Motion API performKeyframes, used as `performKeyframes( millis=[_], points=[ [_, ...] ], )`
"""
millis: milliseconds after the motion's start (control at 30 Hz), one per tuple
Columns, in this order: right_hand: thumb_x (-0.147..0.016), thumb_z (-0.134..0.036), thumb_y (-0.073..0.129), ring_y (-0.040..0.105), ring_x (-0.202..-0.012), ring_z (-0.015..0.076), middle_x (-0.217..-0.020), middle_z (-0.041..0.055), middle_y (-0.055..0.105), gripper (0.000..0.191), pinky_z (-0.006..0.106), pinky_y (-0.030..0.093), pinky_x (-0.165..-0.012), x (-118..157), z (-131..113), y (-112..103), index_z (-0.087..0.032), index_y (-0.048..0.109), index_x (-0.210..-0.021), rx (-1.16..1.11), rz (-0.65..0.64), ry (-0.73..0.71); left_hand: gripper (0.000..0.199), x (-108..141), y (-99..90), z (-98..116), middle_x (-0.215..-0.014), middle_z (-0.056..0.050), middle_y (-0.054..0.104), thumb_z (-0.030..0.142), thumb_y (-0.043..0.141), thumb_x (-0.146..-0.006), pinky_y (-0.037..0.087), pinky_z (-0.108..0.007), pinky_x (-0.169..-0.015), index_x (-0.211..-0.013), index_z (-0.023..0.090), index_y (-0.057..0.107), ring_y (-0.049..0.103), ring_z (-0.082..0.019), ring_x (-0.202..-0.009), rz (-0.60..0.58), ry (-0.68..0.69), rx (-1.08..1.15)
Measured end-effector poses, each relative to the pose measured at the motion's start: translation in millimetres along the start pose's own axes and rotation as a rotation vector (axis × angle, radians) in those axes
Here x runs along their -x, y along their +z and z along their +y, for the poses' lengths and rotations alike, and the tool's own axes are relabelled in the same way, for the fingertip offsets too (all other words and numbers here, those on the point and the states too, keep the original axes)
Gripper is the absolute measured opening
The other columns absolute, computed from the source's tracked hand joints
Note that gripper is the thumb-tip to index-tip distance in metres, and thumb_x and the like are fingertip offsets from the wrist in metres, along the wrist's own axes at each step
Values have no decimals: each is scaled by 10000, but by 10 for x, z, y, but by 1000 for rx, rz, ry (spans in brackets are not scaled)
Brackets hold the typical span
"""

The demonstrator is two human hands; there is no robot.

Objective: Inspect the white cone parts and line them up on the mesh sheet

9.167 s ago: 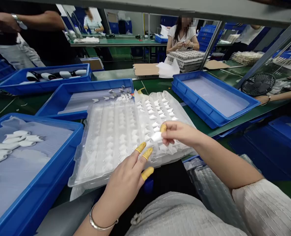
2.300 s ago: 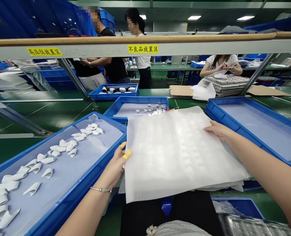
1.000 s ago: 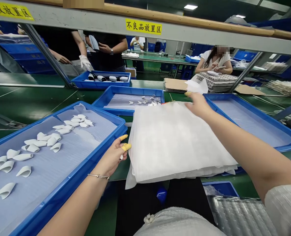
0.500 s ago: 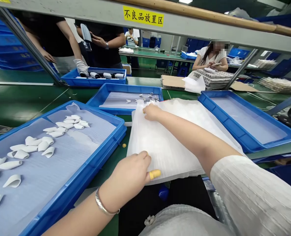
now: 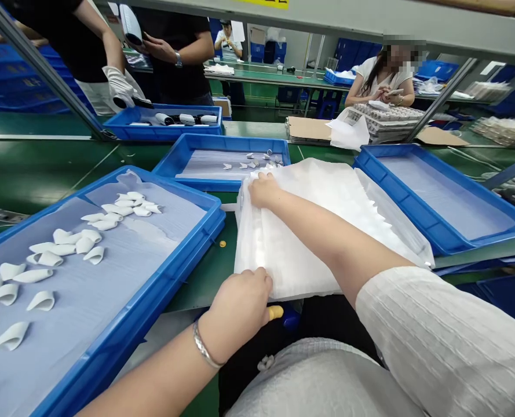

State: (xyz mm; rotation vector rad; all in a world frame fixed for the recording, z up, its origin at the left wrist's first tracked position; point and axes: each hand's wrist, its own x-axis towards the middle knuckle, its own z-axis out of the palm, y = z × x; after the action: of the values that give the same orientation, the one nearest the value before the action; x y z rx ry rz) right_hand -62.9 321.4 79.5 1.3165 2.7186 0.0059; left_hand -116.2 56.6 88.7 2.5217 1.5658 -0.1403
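Observation:
A stack of thin, translucent white sheets (image 5: 309,249) lies in front of me. My left hand (image 5: 240,304) is closed on the near left corner of the top sheet, its thumb wearing a yellow finger cot (image 5: 275,313). At the far left corner, my right hand (image 5: 263,190) grips the same sheet with curled fingers. Its right edge looks jagged and sits inward of the sheets beneath. Left of my hands stands a blue tray (image 5: 176,272) lined with pale film, where several white curved shell pieces (image 5: 57,249) lie scattered.
Behind the stack, a second blue tray (image 5: 181,153) holds small pale pieces. A third, film-lined blue tray (image 5: 448,246) stands at right. A slanted metal post (image 5: 44,72) and an overhead beam (image 5: 327,20) frame the bench. Co-workers handle parts beyond, one in a white glove (image 5: 118,87).
The top sheet's right edge has shifted left, uncovering sheets below it. My hands still grip its left side, the left hand now lower at the corner. The view has tilted down slightly.

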Motion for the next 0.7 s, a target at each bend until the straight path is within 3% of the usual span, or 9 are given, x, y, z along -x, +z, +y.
performKeyframes(
  millis=[67, 133, 200, 267, 333, 400, 467, 533, 700],
  points=[
    [-840, -180, 589, 436, -1202, 392, -1220, 194, 611, 344, 544, 332, -1000, 146, 65, -96, -119, 653, -1173, -33, 45, -5, 214, 124, 40, -37, -968, -107, 643, 314, 631, -851, 468, -350, -609, -998, 160, 650, 605, -255, -751, 94, -27, 114],
    [-894, -222, 541, 418, -1239, 371, -1314, 169, 548, 384, 513, 359, -995, 412, 122, -210, -152, 598, -1267, -101, 136, -24, 312, 293, 107, -78, -1050, -102, 624, 403, 610, -878, 470, -344, -647, -1109, 195, 636, 590, -237, -781, 245, -103, 388],
    [-917, -250, 530, 431, -1240, 337, -1311, 140, 542, 361, 477, 380, -994, 810, 128, -330, -168, 591, -1263, -265, 280, -99, 428, 464, 183, -73, -940, -75, 598, 563, 501, -906, 450, -316, -614, -1129, 224, 639, 538, -193, -698, 421, -208, 842],
    [-921, -244, 544, 503, -1161, 283, -1193, 109, 601, 278, 429, 416, -963, 1311, 63, -430, -169, 620, -1178, -512, 397, -263, 595, 585, 255, 7, -776, -32, 517, 690, 329, -907, 414, -276, -549, -1084, 227, 657, 445, -151, -598, 529, -314, 1406],
    [-942, -222, 530, 572, -1013, 224, -1071, 79, 628, 195, 366, 464, -863, 1839, -62, -467, -170, 629, -1101, -710, 377, -417, 680, 631, 323, 147, -751, -16, 468, 737, 274, -888, 402, -249, -531, -1039, 205, 670, 407, -130, -593, 560, -382, 1898],
    [-956, -214, 537, 573, -822, 170, -869, 37, 612, 122, 303, 464, -752, 2306, -218, -397, -167, 639, -1006, -822, 289, -568, 649, 613, 394, 299, -804, -21, 475, 735, 367, -870, 430, -241, -572, -1022, 186, 677, 424, -125, -643, 533, -415, 2203],
    [-961, -210, 555, 537, -734, 144, -772, 8, 573, 97, 276, 444, -710, 2643, -379, -209, -173, 638, -929, -812, 125, -728, 615, 569, 471, 422, -850, -29, 495, 712, 424, -867, 459, -239, -631, -1031, 177, 679, 449, -128, -695, 490, -441, 2349],
    [-968, -221, 551, 518, -741, 151, -792, 18, 576, 103, 282, 435, -711, 2833, -519, 52, -170, 632, -931, -714, 60, -786, 613, 531, 542, 507, -888, -37, 515, 699, 414, -881, 471, -235, -671, -1066, 175, 673, 472, -133, -739, 437, -483, 2405],
    [-1010, -289, 461, 505, -824, 204, -871, 65, 606, 227, 341, 416, -731, 2939, -658, 568, -172, 642, -938, -457, 62, -744, 605, 501, 615, 631, -1035, -71, 566, 672, 351, -920, 494, -265, -730, -1142, 194, 649, 537, -176, -879, 317, -501, 2400]
  ],
)
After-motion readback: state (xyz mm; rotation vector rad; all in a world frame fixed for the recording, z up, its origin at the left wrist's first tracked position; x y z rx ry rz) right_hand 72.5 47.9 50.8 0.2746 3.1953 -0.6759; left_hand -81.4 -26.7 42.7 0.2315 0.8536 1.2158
